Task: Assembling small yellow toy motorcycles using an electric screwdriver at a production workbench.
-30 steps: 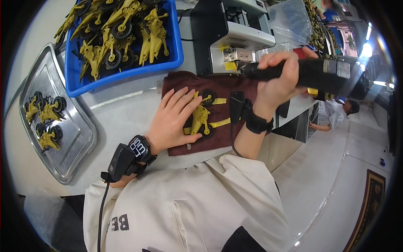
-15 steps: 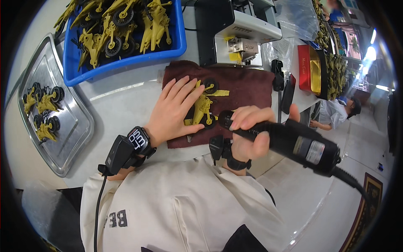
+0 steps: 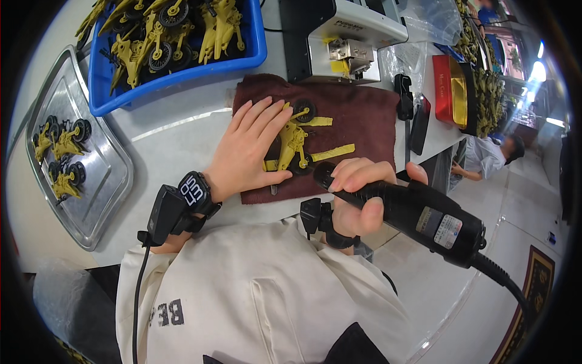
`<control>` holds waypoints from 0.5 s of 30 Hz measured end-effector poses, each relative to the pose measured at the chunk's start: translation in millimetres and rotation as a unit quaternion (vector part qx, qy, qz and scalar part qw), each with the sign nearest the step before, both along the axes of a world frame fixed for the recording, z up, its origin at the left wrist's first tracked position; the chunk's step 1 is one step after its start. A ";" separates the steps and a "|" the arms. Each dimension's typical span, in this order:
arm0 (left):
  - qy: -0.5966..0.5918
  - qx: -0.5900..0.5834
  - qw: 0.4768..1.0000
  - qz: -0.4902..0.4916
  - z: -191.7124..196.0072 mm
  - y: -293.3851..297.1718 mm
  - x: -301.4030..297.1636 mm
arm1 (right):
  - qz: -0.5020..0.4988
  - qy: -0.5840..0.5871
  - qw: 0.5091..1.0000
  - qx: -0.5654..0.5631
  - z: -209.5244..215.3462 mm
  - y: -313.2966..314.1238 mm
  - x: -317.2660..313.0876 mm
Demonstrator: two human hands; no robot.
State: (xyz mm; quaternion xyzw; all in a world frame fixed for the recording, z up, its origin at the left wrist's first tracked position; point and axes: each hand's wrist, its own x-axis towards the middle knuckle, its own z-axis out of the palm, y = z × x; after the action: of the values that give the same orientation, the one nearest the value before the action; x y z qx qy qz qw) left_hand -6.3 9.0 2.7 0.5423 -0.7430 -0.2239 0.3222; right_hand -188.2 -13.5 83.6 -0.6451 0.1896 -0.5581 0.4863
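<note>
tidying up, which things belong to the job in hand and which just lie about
Likely job: corded black cylindrical tool; yellow two-wheeled model; maroon cloth; blue rectangular tub; silver metal tray.
Seemingly lying about: red gold-lined box; clear plastic sheeting.

**Head-worn fisheye, looking down**

From the person's head, the left of two fisheye cameras worn side by side looks down over the bench [image 3: 176, 142]. The cream shirt [image 3: 242, 255], close to the lens, fills the lower middle; the left grip [image 3: 245, 145] and right grip [image 3: 364, 197] lie farther off, around the centre. Straight edges bend toward the dark rim. On the right the view runs far into the room, to strip lights [image 3: 554, 122].
</note>
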 end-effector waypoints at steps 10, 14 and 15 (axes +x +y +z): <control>0.009 0.007 1.000 0.006 0.5 1.3 -0.6 | -0.005 -0.039 0.999 -0.013 -17.1 0.4 -1.1; 0.010 0.004 1.000 0.003 0.9 -0.2 -1.7 | -0.001 -0.013 1.000 -0.014 -24.3 -1.5 -6.2; 0.007 0.004 1.000 0.003 2.0 -1.0 -2.3 | -0.002 -0.014 1.000 -0.013 -24.0 -2.6 -6.2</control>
State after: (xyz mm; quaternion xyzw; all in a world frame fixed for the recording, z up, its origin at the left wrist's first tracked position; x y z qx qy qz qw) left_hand -8.6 8.0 4.8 0.5441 -0.7383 -0.2299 0.3256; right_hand -194.4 -16.1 59.5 -0.6430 0.1767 -0.5708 0.4791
